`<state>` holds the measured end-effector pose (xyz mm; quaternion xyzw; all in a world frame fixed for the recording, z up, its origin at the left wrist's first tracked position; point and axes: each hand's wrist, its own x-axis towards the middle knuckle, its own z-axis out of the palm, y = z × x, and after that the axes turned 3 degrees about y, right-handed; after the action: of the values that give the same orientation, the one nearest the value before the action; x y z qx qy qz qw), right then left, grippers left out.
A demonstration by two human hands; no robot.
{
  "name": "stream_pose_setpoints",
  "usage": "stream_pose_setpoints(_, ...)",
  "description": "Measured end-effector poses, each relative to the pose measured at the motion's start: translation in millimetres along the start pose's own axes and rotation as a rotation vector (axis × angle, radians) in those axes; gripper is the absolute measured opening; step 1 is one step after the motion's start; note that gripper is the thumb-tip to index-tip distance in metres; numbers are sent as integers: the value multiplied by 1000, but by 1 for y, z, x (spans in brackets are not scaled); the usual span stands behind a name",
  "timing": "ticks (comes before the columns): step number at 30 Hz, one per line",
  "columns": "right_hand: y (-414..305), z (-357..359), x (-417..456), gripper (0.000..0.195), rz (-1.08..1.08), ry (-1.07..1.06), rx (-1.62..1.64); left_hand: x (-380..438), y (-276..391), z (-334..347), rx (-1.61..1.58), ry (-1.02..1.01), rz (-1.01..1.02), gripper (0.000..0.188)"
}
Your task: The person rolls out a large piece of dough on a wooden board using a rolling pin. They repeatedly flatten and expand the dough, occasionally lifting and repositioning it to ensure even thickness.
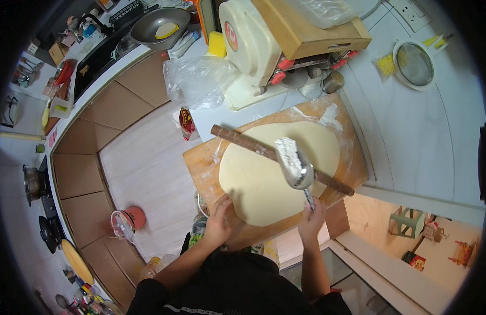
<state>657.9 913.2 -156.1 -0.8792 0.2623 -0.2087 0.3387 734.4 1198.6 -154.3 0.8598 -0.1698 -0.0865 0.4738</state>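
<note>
A broad rolled-out sheet of dough (254,189) covers much of the floured wooden board (205,169). Across it, slanting from upper left to lower right, lies a long brown rolling pin (245,141). My right hand (311,220) grips the handle of a metal scoop (304,179), held above the dough and in front of part of the pin. White flour (289,155) is heaped in the scoop. At the board's near left edge rests my left hand (219,220), holding nothing that I can see, its fingers beside the dough's edge.
Behind the board stands a cream-coloured dough-pressing machine (248,43) with a wooden drawer-like box (310,35) on top. A clear plastic bag (199,80) lies beside it. A strainer (414,65) hangs on the right wall. On the floor at left is a red bucket (135,218).
</note>
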Motion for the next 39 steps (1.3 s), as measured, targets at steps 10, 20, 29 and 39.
stream_pose_setpoints(10,-114,110,-113,25,35,-31,-67,-45,-94,-124,-357,37,-283,51)
stream_pose_setpoints(20,-202,138,-147,29,76,63,-22,-73,-162,-219,-213,63,-189,49)
stream_pose_setpoints(29,-179,113,-167,27,58,267,-195,-50,-151,-220,-279,-169,-261,37)
stream_pose_setpoints(39,-168,79,-163,26,79,284,-204,-45,-144,-194,-39,-175,-149,36)
